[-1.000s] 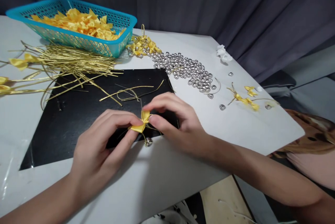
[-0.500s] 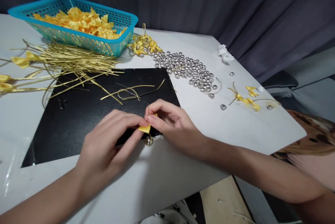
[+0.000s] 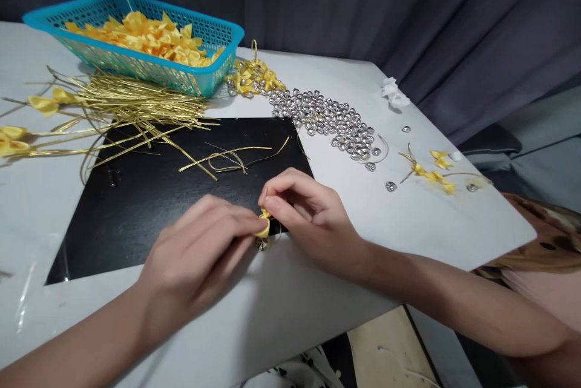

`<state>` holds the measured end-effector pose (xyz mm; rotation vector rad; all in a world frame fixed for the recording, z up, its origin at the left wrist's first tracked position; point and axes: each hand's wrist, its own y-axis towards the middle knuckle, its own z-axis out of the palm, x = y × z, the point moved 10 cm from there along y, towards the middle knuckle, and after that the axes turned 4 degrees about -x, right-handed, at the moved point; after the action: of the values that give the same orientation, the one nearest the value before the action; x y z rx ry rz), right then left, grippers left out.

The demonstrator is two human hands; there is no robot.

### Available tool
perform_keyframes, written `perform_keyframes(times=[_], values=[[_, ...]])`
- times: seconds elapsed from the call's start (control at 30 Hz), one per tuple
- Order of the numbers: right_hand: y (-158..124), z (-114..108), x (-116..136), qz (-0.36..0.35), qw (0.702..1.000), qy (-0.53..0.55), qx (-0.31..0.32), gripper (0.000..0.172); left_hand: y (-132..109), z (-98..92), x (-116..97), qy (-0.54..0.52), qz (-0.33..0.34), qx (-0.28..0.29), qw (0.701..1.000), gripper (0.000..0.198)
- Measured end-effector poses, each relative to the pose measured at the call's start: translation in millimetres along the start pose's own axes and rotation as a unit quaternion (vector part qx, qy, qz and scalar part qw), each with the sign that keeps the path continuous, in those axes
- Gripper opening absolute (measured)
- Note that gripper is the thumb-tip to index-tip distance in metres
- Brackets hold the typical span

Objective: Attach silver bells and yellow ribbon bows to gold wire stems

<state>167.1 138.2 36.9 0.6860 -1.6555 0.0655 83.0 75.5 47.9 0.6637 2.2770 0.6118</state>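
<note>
Between my two hands a small yellow ribbon bow (image 3: 262,232) is held over the near edge of a black board (image 3: 136,218). My left hand (image 3: 200,246) pinches the bow's lower loop between thumb and fingers. Just under it hangs a shiny silver bell (image 3: 261,246), partly covered by the fingers. With thumb and forefinger, my right hand (image 3: 313,212) grips the upper end of the same bow, where a thin wire end shows. A loose loop of thin wire curves below the right fingers.
Behind the board a blue basket (image 3: 213,76) holds yellow bows. Gold wires (image 3: 140,100) lie in front of it, some across the board. Silver bells (image 3: 331,118) are heaped at centre right. Crumpled white paper (image 3: 394,94) and wired yellow bows (image 3: 431,176) lie farther right.
The left thumb and fingers have closed further over the bow, which has turned more upright. The bell is now more hidden. The right hand keeps its pinch; the view has shifted slightly.
</note>
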Motion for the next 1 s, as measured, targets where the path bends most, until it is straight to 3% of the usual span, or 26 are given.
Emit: perform_keyframes(times=[0.1, 0.23, 0.37, 0.57, 1.0], values=[[1, 5, -2, -0.015, 0.999, -0.021, 0.039, 0.01, -2, -6.3, 26, -0.04, -0.139, -0.031, 0.989, 0.01], [-6, 8, 15, -0.148, 0.981, -0.114, 0.046, 0.014, -6, -8.5, 45, -0.097, -0.239, -0.056, 0.964, 0.007], [-14, 7, 27, -0.229, 0.954, -0.193, 0.006, 0.009, -5, -5.1, 45, -0.118, -0.246, -0.047, 0.961, 0.006], [-15, 11, 30, -0.232, 0.934, -0.27, -0.002, 0.015, -3, -7.6, 43, -0.106, -0.237, -0.055, 0.964, 0.005], [-16, 17, 23, -0.204, 0.952, -0.222, 0.049, 0.016, -7, 6.2, 61, -0.211, -0.33, -0.021, 0.92, 0.006]])
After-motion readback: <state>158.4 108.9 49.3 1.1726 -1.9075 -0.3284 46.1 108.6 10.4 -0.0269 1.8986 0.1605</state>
